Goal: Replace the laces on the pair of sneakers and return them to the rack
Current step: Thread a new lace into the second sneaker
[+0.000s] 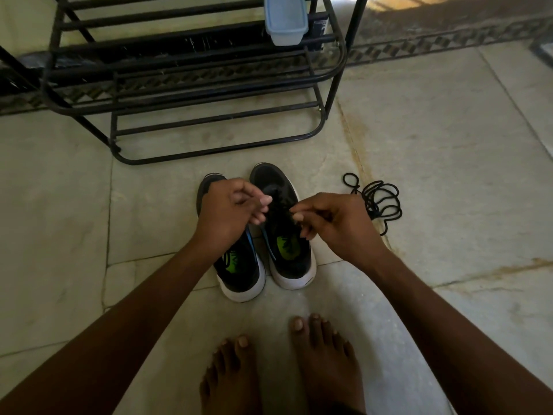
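Bare feet [281, 369] cropped, both hands' fingers [263, 202] curled over sneakers [281, 229], pinch unclear, left toe hidden.

Single view only, worn on the person's head. Looks forward and steeply down at the floor [419, 139], wide-angle, lines bowing toward the edges. Close range: both forearms reach in from the bottom corners, bare feet [281, 369] at the bottom edge. Rack [191, 70] fills the top, cut off by the frame.
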A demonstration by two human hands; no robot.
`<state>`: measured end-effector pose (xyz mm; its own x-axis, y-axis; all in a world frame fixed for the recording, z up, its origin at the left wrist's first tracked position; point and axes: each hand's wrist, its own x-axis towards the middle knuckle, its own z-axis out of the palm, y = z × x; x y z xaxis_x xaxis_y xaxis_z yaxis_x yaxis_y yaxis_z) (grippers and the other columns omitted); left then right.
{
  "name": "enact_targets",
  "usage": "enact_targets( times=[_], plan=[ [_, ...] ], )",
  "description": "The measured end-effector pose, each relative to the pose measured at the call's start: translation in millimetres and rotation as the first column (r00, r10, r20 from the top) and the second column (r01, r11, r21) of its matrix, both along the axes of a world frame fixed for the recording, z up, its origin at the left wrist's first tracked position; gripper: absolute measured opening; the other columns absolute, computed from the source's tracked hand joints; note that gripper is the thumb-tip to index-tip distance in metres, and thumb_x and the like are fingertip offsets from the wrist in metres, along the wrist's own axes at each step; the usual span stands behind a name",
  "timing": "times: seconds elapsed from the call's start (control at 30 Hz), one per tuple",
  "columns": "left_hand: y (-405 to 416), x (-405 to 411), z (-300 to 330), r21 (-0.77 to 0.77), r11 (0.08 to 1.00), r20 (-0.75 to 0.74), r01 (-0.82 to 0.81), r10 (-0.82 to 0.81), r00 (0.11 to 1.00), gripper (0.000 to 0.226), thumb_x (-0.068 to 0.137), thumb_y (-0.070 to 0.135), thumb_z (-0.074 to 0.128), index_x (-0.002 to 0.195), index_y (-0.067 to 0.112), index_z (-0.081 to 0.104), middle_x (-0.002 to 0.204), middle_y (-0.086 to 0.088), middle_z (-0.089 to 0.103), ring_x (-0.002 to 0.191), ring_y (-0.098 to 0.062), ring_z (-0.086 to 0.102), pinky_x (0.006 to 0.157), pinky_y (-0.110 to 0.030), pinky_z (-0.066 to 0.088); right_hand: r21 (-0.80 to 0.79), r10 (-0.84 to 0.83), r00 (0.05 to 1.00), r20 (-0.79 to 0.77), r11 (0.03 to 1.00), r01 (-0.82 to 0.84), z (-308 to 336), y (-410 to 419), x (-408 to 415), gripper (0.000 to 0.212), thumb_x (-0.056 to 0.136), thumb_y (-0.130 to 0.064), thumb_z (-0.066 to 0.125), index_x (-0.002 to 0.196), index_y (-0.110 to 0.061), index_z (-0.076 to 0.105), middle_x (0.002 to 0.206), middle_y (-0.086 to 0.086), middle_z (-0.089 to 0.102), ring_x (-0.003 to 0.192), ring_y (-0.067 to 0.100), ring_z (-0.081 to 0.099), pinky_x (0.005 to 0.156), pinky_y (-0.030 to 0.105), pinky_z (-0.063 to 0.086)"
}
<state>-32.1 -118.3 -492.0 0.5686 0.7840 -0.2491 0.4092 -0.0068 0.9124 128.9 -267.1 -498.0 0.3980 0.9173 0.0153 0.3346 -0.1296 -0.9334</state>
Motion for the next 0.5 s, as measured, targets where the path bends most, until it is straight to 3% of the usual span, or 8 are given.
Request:
enact_targets(
  times=[0.1,0.2,0.27,0.37,0.5],
  plan=[
    [-3,7,7,-0.239,0.968,0.063,-0.074,0.091,0.994,0.015,0.092,0.012,0.074,0.097,-0.002,0.071,0.08,-0.014,0.076,0.066,-0.022,0.074,0.06,-0.025,0.058,-0.018,0.133,0.986,0.099,0.991,-0.132,8,3,-4,0.016,0.095,0.001,0.066,0.107,-0.001,0.076,0.083,0.006,0.076,0.068,0.01,0.075,0.07,0.026,0.063],
    [-4,14,9,-0.319,0.945,0.074,-0.072,0.1,0.992,0.018,0.094,0.018,0.073,0.102,0.002,0.07,0.086,-0.011,0.079,0.076,-0.024,0.077,0.064,-0.027,0.06,0.01,0.266,0.914,0.306,0.959,-0.282,16,7,-7,0.016,0.089,0.0,0.064,0.101,0.001,0.074,0.084,0.011,0.074,0.065,0.016,0.073,0.063,0.025,0.06],
    [-2,18,7,-0.275,0.961,0.058,-0.034,0.051,0.997,0.015,0.095,0.02,0.072,0.1,0.006,0.071,0.085,-0.006,0.079,0.076,-0.019,0.077,0.066,-0.029,0.058,-0.042,0.32,0.835,0.448,0.94,-0.338,19,10,-10,0.02,0.086,0.0,0.065,0.105,-0.002,0.071,0.087,0.008,0.069,0.068,0.014,0.066,0.061,0.026,0.058],
    [-1,23,5,-0.182,0.983,0.029,0.012,-0.007,1.0,0.009,0.097,0.021,0.07,0.095,0.012,0.072,0.078,-0.001,0.078,0.067,-0.011,0.071,0.058,-0.023,0.052,-0.103,0.3,0.755,0.582,0.949,-0.298,17,13,-13,0.032,0.09,0.001,0.063,0.12,-0.007,0.063,0.103,0.006,0.057,0.082,0.014,0.059,0.07,0.027,0.054],
    [3,27,2,0.03,0.999,-0.048,0.034,-0.033,0.998,0.009,0.095,0.022,0.071,0.089,0.019,0.066,0.078,0.0,0.074,0.063,-0.004,0.067,0.058,-0.015,0.049,-0.026,0.17,0.807,0.566,0.982,-0.189,15,13,-9,0.012,0.088,0.001,0.069,0.096,-0.006,0.064,0.099,0.009,0.056,0.075,0.015,0.054,0.065,0.022,0.05]
  ],
)
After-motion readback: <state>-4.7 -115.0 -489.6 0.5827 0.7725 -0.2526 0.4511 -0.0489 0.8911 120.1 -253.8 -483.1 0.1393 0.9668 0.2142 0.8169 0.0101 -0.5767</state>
